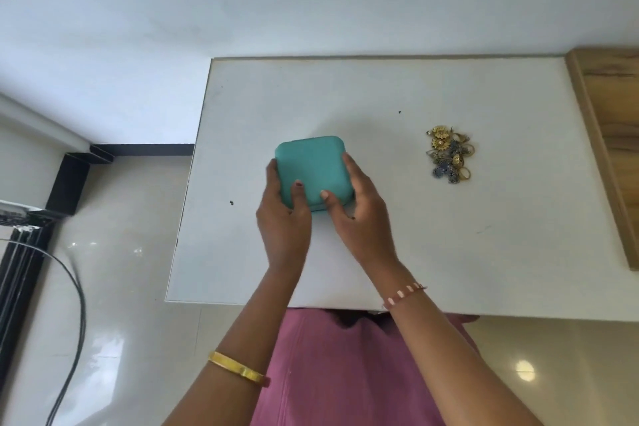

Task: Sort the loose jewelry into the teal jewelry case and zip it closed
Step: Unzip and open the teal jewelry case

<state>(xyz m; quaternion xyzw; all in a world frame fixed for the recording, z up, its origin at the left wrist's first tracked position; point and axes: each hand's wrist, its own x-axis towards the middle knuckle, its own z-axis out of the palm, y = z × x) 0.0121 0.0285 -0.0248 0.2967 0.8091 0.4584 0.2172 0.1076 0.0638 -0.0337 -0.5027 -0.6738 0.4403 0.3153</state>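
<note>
White matte rectangular table (345, 93) carries the closed teal rounded-square jewelry case (311, 166) near its middle, toward the near edge, left hand (281, 214) and right hand (359, 214) clamped on its sides, thumbs on the lid; tangled gold-and-blue metal jewelry pile (449, 157) lies well apart rightward, nearer the right hand.

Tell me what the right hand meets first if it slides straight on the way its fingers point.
Nothing new: the right hand already grips the closed teal jewelry case; beyond it, bare white table, seemingly.
</note>
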